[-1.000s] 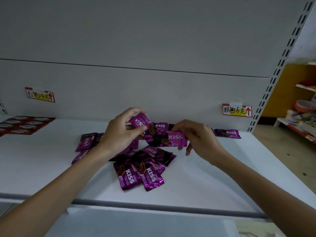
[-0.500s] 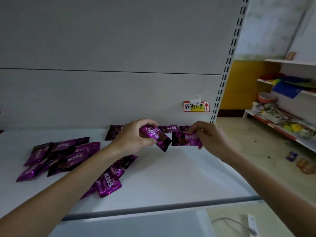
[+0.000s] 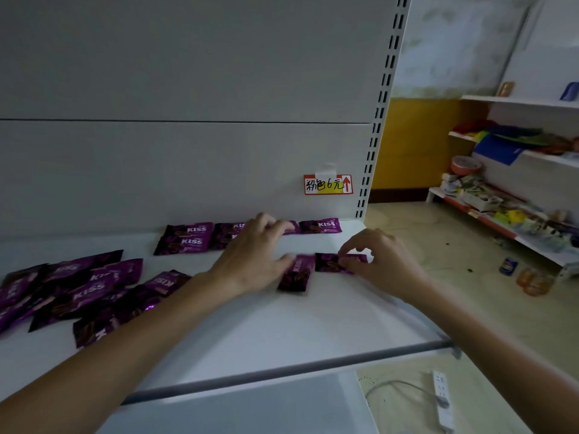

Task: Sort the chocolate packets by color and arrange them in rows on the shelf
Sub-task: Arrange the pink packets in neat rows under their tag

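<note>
Purple KISS chocolate packets lie on the white shelf (image 3: pixel 250 327). A back row (image 3: pixel 320 226) runs along the rear panel. In front of it lie two packets. My left hand (image 3: pixel 250 255) is spread flat, its thumb touching the tilted packet (image 3: pixel 297 274), its fingertips over the back row. My right hand (image 3: pixel 379 261) pinches the right end of the level packet (image 3: pixel 329 263), which rests on the shelf. A loose pile of purple packets (image 3: pixel 78 289) lies at the left.
A price label (image 3: pixel 328 184) is stuck on the rear panel beside the slotted upright (image 3: pixel 380 104). A grey rail (image 3: pixel 282 369) edges the shelf front. On the floor are a power strip (image 3: pixel 441 399) and jars (image 3: pixel 532 280). Stocked side shelves (image 3: pixel 501 198) stand at the right.
Both hands have come down from mid-air to the shelf, laying their two packets in front of the back row. The view has swung right, so the pile now sits farther left.
</note>
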A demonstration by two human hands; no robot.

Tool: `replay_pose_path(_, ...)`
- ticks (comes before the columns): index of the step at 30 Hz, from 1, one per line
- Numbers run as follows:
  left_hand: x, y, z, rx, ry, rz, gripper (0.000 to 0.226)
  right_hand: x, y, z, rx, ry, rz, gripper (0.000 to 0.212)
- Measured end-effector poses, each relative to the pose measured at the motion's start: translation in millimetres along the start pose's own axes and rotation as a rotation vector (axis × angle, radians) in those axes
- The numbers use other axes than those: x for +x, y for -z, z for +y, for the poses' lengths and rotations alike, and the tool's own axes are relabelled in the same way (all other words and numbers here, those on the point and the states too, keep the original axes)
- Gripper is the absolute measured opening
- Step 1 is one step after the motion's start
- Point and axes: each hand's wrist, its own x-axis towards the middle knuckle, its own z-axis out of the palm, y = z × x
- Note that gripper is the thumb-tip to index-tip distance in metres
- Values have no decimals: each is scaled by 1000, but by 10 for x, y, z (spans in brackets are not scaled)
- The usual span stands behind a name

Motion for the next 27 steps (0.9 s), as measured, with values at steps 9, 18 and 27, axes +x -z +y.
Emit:
replay_pose_path(9, -21, -100, 66, 76, -91, -67, 32, 78, -30, 113, -37, 30, -19, 19)
replay_pose_path(18, 185, -128, -100, 134, -104, -56, 32, 196, -55, 148, -51, 51, -29, 18)
replay_pose_path(27, 257, -179, -172, 190, -104, -76, 41, 442, -130, 141, -78, 84, -50, 20)
